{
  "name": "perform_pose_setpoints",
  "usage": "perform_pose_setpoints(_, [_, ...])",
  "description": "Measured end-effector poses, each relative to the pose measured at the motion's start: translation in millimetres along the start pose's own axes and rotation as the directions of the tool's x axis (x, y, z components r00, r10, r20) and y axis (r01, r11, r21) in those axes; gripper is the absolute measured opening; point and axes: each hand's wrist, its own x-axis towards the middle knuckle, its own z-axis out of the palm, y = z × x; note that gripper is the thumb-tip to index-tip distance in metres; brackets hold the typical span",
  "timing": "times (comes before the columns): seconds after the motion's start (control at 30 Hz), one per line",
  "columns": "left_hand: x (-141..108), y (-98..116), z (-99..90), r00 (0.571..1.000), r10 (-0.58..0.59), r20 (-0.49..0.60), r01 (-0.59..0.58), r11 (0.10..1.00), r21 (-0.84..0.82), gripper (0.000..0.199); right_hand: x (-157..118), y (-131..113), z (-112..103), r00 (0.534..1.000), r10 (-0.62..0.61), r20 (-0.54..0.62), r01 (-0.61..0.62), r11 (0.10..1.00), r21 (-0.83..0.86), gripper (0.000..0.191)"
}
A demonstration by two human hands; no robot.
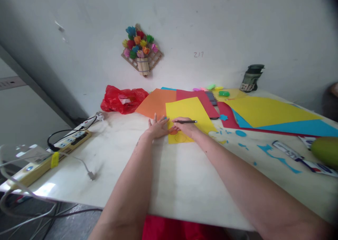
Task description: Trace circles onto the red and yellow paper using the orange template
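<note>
Seen from the head: holding a pen (188,121) in the right hand (185,127), with grip clamped on it, over a yellow sheet (186,108) on the surface (171,187); resting the left hand (157,129), with grip spread apart, at the sheet's left edge.

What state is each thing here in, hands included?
Left hand: palm down, fingers spread.
Right hand: closed round the pen.
Pen: held, slanting.
Yellow sheet under the hands: flat, circle drawn on it.
Blue star: cut out.
Red bag: crumpled.
Bottle: standing, top on.
White cable: near end plugged into nothing.
Power strip: black plug in; power, can't tell.
</note>
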Motion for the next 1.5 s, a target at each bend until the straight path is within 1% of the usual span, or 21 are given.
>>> perform_pose_setpoints(0.1, [0,0,0.4,1.0,-0.005,0.009,0.005,1.0,-0.007,0.078,2,3,0,0.999,0.042,0.012,-0.042,0.999,-0.024,0.022])
perform_pose_setpoints(0.2, [-2,-1,-3.9,1.0,-0.008,0.019,0.008,1.0,0.01,0.078,4,8,0,1.0,0.018,-0.003,-0.019,0.997,-0.08,0.025])
perform_pose_setpoints(0.3, [-6,-2,-13.9,0.999,-0.025,0.034,0.025,1.0,0.018,0.077,5,13,0,0.999,-0.033,-0.019,0.03,0.991,-0.13,0.025])
perform_pose_setpoints(0.33, [-7,-2,-17.6,0.998,-0.015,0.066,0.015,1.0,0.004,0.075,5,14,0,0.999,-0.048,-0.018,0.045,0.988,-0.148,0.025])
perform_pose_setpoints(0.4, [-10,-2,-23.8,0.997,0.022,0.08,-0.019,0.999,-0.032,0.069,5,14,-1,0.997,-0.071,-0.012,0.068,0.982,-0.178,0.025])
perform_pose_setpoints(0.47, [-12,-1,-26.9,0.997,0.033,0.066,-0.028,0.996,-0.087,0.061,5,13,-1,0.997,-0.077,-0.013,0.073,0.978,-0.194,0.025])
perform_pose_setpoints(0.57, [-13,3,-24.9,0.999,0.04,0.024,-0.034,0.979,-0.199,0.051,5,13,-1,0.997,-0.078,-0.014,0.074,0.975,-0.207,0.026])
perform_pose_setpoints(0.67, [-14,7,-18.5,1.0,0.013,-0.013,-0.016,0.961,-0.277,0.047,5,14,0,0.996,-0.092,-0.004,0.089,0.972,-0.219,0.026])
perform_pose_setpoints(0.77, [-12,8,-12.7,0.999,0.021,-0.038,-0.031,0.962,-0.271,0.043,5,15,-1,0.994,-0.11,0.018,0.111,0.962,-0.248,0.025])
perform_pose_setpoints(0.97, [-8,4,-9.8,0.998,0.057,-0.01,-0.058,0.971,-0.233,0.043,2,9,-3,0.981,-0.174,0.081,0.192,0.921,-0.34,0.024])
perform_pose_setpoints(1.1, [-6,0,-7.9,0.997,0.083,-0.005,-0.082,0.971,-0.223,0.045,1,7,-2,0.985,-0.154,0.078,0.172,0.914,-0.368,0.026])
perform_pose_setpoints(1.2, [-5,-1,-6.1,0.996,0.092,-0.01,-0.092,0.972,-0.215,0.046,1,9,-2,0.987,-0.149,0.063,0.162,0.927,-0.338,0.026])
perform_pose_setpoints(1.27, [-5,-2,-5.8,0.996,0.085,-0.015,-0.087,0.974,-0.21,0.047,2,11,-2,0.987,-0.151,0.062,0.162,0.945,-0.285,0.026])
perform_pose_setpoints(1.4, [-5,-2,-6.5,0.997,0.076,-0.01,-0.077,0.976,-0.206,0.045,2,16,-1,0.993,-0.098,0.067,0.105,0.989,-0.104,0.025])
perform_pose_setpoints(1.5, [-5,-2,-6.5,0.997,0.079,-0.022,-0.082,0.975,-0.209,0.043,2,16,-1,0.996,-0.054,0.073,0.053,0.998,0.016,0.025])
